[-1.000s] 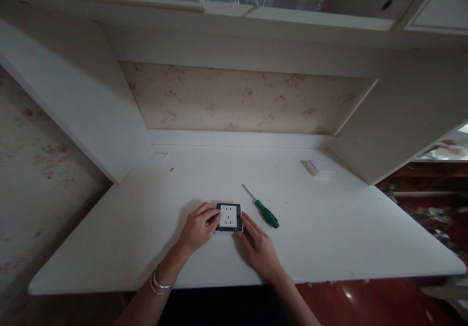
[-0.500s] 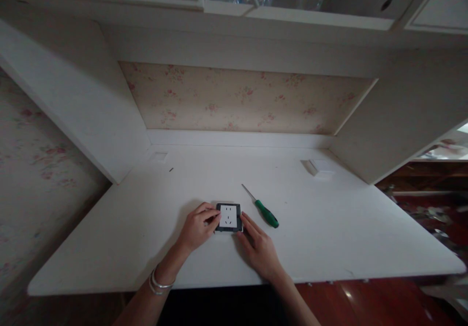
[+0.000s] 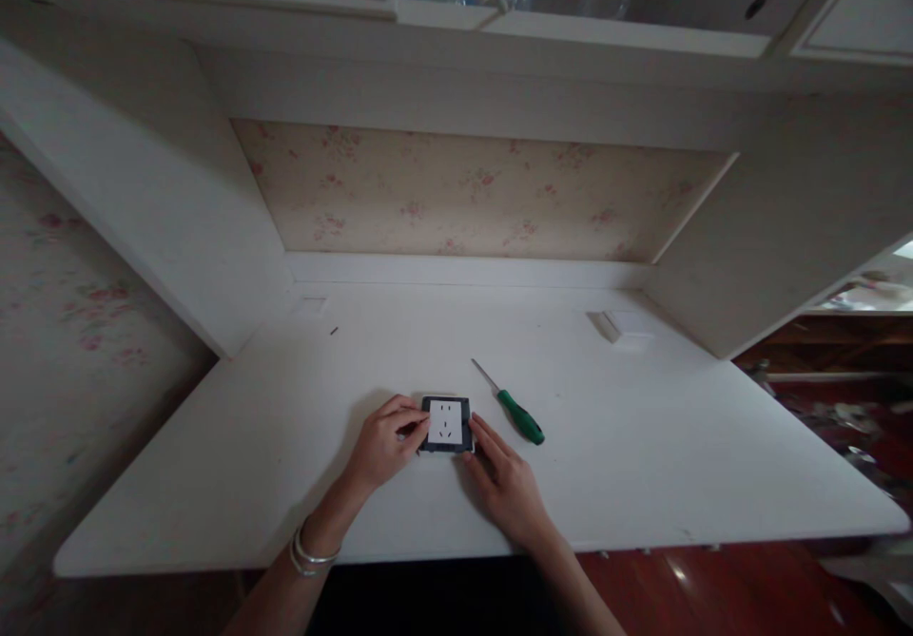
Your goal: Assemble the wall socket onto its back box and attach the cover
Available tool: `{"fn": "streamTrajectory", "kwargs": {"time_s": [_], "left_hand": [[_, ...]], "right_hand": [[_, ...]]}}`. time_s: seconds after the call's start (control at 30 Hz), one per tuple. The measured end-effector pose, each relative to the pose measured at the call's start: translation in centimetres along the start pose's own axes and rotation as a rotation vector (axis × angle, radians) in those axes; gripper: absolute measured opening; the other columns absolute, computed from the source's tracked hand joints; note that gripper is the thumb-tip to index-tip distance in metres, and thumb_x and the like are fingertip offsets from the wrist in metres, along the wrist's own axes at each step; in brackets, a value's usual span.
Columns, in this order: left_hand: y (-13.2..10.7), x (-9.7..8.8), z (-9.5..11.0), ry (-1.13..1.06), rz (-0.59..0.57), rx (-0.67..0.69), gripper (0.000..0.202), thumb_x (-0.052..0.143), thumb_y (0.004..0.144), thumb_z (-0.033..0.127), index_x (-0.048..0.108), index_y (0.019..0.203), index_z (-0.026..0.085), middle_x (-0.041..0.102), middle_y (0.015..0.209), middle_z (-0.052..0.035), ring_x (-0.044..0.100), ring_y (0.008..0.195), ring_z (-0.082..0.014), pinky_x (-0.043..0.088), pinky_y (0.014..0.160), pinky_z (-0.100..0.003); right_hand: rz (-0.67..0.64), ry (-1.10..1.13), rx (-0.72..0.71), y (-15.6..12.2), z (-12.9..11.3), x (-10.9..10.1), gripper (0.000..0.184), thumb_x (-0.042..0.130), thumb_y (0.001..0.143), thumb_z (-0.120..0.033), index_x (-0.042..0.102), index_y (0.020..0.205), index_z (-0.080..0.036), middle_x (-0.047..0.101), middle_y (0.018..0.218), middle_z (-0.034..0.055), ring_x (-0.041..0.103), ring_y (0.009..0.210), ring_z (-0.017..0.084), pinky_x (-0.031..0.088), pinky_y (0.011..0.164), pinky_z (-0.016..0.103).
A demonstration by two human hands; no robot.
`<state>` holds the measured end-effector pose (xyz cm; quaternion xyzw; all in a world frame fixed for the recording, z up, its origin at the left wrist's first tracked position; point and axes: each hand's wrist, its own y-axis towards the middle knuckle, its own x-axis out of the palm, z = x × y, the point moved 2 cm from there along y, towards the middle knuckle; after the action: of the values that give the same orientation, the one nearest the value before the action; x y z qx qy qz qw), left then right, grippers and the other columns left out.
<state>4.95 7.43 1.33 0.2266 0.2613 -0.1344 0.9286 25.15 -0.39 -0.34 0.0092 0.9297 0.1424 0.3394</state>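
A wall socket (image 3: 445, 423) with a white face and a dark frame lies face up on the white desktop, between my two hands. My left hand (image 3: 385, 441) is closed in a pinch at its left edge; anything small between the fingertips is hidden. Along the right edge and lower right corner, my right hand (image 3: 505, 484) grips the socket with fingers and thumb. A screwdriver (image 3: 519, 417) with a green handle rests just right of the socket, its shaft pointing up and left.
A small dark piece, perhaps a screw (image 3: 334, 331), lies toward the back left. Behind it is a thin white square plate (image 3: 312, 305). A white box-like piece (image 3: 622, 326) sits at the back right. An open shelf (image 3: 585, 37) above holds plastic bottles and a white cable.
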Motion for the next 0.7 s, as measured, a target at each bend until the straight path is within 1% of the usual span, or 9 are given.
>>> {"fn": "streamTrajectory", "kwargs": {"time_s": [0.2,0.33,0.5,0.6,0.7], "left_hand": [[0.19,-0.12,0.21,0.063,0.043,-0.011,0.018,0.055,0.088,0.025,0.072,0.090,0.020,0.063,0.089,-0.0055,0.061,0.076,-0.0141,0.054,0.065,-0.022],[-0.06,-0.09,-0.06,0.022,0.011,-0.006,0.018,0.056,0.087,0.026,0.073,0.090,0.020,0.063,0.093,-0.0065,0.062,0.079,-0.0146,0.054,0.063,-0.021],[-0.10,-0.17,-0.59,-0.030,-0.007,-0.011,0.018,0.058,0.086,0.027,0.074,0.092,0.022,0.064,0.095,-0.0070,0.063,0.082,-0.0155,0.056,0.067,-0.023],[0.04,-0.15,-0.53,-0.059,-0.042,-0.035,0.019,0.058,0.086,0.027,0.073,0.096,0.022,0.065,0.096,-0.0069,0.063,0.083,-0.0159,0.056,0.068,-0.024],[0.09,-0.11,-0.33,-0.052,-0.050,-0.056,0.020,0.057,0.087,0.028,0.072,0.099,0.022,0.065,0.096,-0.0066,0.063,0.084,-0.0163,0.056,0.071,-0.025]], "right_hand": [[0.000,-0.006,0.011,0.01,-0.13,-0.08,0.046,0.048,0.092,-0.032,0.044,0.137,-0.026,0.044,0.141,0.0049,0.047,0.124,0.024,0.043,0.103,0.041],[-0.015,-0.007,0.024,0.00,-0.32,-0.21,0.046,0.047,0.093,-0.031,0.043,0.138,-0.026,0.042,0.142,0.0046,0.047,0.124,0.023,0.042,0.103,0.041],[-0.003,-0.013,0.005,-0.03,-0.36,-0.30,0.044,0.047,0.093,-0.030,0.046,0.136,-0.026,0.042,0.142,0.0039,0.045,0.126,0.024,0.039,0.106,0.042],[-0.002,-0.007,0.007,-0.05,-0.20,-0.20,0.043,0.045,0.093,-0.030,0.046,0.136,-0.026,0.042,0.143,0.0041,0.045,0.125,0.023,0.041,0.105,0.041],[0.003,-0.003,0.006,-0.05,-0.06,-0.10,0.043,0.044,0.094,-0.030,0.046,0.136,-0.025,0.042,0.142,0.0043,0.045,0.125,0.022,0.040,0.105,0.041]]}}
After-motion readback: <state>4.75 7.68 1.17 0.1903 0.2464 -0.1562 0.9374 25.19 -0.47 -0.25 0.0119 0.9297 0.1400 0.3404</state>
